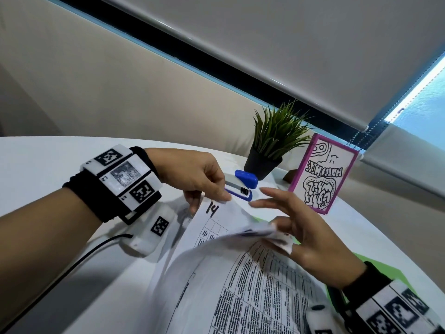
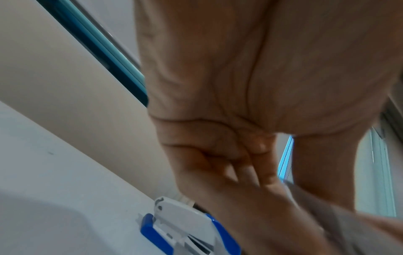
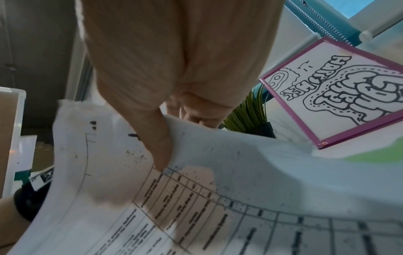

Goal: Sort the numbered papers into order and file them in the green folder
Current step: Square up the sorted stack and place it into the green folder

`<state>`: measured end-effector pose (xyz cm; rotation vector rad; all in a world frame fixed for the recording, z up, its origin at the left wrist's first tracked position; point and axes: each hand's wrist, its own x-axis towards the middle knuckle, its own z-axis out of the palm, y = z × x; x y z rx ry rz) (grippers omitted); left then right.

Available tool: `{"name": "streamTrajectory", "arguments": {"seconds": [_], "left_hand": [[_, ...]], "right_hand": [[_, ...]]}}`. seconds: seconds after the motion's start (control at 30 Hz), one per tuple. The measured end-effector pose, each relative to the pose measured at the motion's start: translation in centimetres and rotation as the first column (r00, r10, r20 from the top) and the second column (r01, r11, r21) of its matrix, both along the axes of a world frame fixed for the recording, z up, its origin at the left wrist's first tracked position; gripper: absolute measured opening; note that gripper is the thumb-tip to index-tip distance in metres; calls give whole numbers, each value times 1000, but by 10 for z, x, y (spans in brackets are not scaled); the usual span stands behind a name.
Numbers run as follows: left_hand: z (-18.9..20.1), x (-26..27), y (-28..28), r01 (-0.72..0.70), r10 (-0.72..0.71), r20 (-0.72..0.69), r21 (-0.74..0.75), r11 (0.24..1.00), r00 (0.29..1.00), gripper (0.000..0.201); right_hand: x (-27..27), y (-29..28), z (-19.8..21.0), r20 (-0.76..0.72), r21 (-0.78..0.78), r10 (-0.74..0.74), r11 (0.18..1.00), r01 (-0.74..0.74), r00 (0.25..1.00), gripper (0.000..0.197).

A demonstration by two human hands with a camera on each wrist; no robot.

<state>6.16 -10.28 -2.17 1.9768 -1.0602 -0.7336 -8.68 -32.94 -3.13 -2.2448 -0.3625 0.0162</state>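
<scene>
— Where are the papers?
— On the white table [image 1: 48, 160], near its front edge. The left hand [image 1: 192, 174] pinches the far corner of the sheet marked 14 [image 1: 214, 213].
— And the right hand [image 1: 310, 239]?
— Thumb curled round the curled-up top sheet [image 1: 240, 273], fingers spread.
— The green folder [image 1: 375, 268]?
— Under the pile, showing at its right side.
— Anything else?
— A blue stapler [image 1: 243, 184], a potted plant [image 1: 272, 143] and a pink-framed drawing [image 1: 322, 174] along the far edge.
</scene>
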Motion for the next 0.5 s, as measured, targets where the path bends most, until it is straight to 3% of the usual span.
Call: {"name": "streamTrajectory", "arguments": {"seconds": [0.07, 0.13, 0.2, 0.27, 0.33, 0.43, 0.5], "left_hand": [[1, 0, 1, 47, -48, -17, -41, 998, 999, 17], [4, -5, -1, 109, -117, -77, -105, 989, 990, 15], [11, -11, -3, 117, -133, -123, -131, 984, 983, 30], [18, -13, -5, 57, -68, -120, -94, 994, 990, 54], [18, -8, -4, -54, 54, 26, 20, 998, 998, 57], [10, -1, 0, -193, 77, 400, 258, 947, 913, 40], [6, -2, 0, -203, 51, 435, 310, 929, 899, 28]], "right_hand": [[2, -3, 0, 31, -97, 1, 995, 2, 1000, 71], [5, -2, 0, 85, -207, 35, 978, -17, 996, 48], [5, 0, 0, 142, -308, 77, 951, -30, 987, 21], [4, 0, 1, 194, -372, 78, 928, 0, 978, 18], [2, -3, 2, 221, -347, 86, 938, -4, 972, 16], [0, -6, 2, 113, -189, 77, 981, -54, 991, 20], [-1, -4, 1, 77, -140, 44, 990, -33, 996, 18]]}}
